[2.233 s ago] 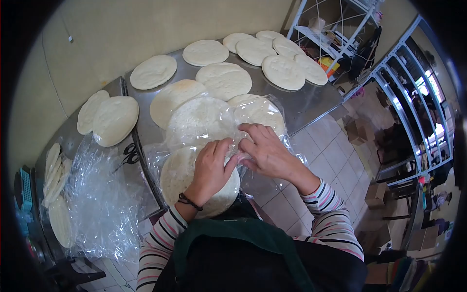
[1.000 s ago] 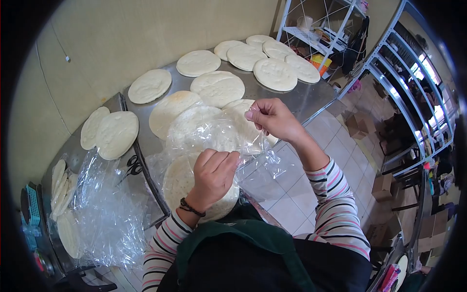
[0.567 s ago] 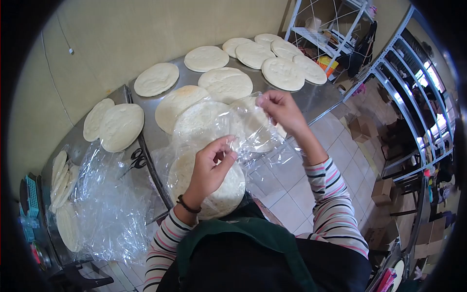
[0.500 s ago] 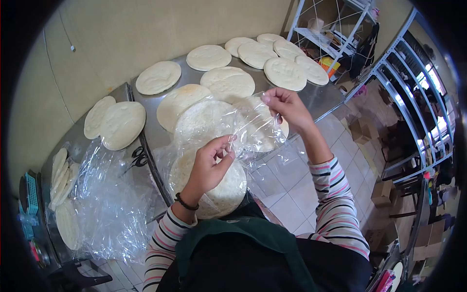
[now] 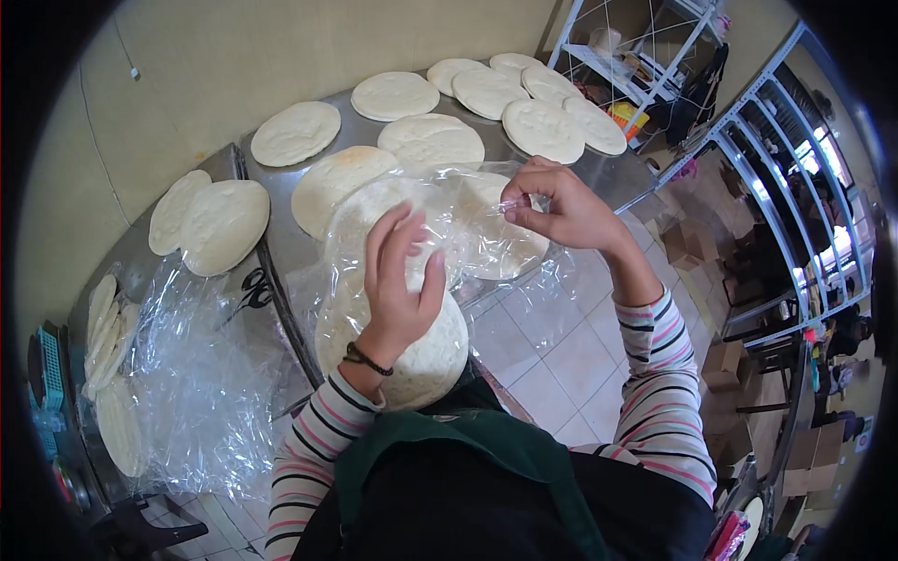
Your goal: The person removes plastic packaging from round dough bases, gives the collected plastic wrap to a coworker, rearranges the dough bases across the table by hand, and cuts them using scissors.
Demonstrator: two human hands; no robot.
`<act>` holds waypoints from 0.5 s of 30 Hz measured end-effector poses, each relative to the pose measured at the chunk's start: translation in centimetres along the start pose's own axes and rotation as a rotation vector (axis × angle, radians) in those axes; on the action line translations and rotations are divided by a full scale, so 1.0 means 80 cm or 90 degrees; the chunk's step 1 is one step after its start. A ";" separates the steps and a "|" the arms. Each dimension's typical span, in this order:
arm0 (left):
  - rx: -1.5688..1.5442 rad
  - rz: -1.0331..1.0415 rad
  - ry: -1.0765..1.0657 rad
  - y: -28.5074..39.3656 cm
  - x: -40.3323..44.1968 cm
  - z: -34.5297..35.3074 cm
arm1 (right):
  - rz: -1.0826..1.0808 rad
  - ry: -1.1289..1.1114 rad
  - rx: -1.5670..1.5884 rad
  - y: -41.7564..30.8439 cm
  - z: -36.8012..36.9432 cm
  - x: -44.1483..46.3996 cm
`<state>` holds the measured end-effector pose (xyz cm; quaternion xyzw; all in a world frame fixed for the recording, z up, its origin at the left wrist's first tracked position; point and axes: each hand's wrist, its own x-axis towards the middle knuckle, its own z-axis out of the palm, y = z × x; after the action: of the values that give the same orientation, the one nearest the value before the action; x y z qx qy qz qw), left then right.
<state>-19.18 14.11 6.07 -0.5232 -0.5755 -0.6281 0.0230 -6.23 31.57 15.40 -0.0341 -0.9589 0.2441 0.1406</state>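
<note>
My right hand (image 5: pixel 561 206) pinches the edge of a clear plastic bag (image 5: pixel 449 210) over the middle of the metal table. Slightly blurred, my left hand (image 5: pixel 402 280) is spread, its fingers apart, over or against the bag's film. Below my left hand, a round flatbread (image 5: pixel 426 360) lies at the table's near edge, partly under plastic. A flatbread (image 5: pixel 500 238) shows behind the film near my right hand, and a browner flatbread (image 5: pixel 341 187) lies just beyond the bag.
Several more flatbreads (image 5: pixel 430 140) lie across the metal table (image 5: pixel 608 182). At the left are a pile of clear bags (image 5: pixel 201 393), black scissors (image 5: pixel 254 288) and stacked flatbreads (image 5: pixel 117 425). Shelving (image 5: pixel 613 70) stands at the back right, cardboard boxes (image 5: pixel 687 245) on the floor.
My left hand has opened from a pinch and risen a little. My right hand has moved slightly right, still pinching the film, and the bag is spread wider between the hands.
</note>
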 end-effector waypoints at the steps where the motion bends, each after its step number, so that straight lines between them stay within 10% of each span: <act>1: 0.125 0.062 0.022 -0.003 -0.015 -0.005 | -0.034 0.037 0.024 0.009 0.004 0.000; 15: 0.542 -0.131 -0.248 -0.049 -0.063 -0.006 | 0.096 0.064 0.303 0.092 0.048 -0.019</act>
<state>-19.69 12.15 -0.02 -0.5154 -0.8240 -0.2260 0.0647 -5.91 36.06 8.24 -0.0836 -0.8611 0.4706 0.1734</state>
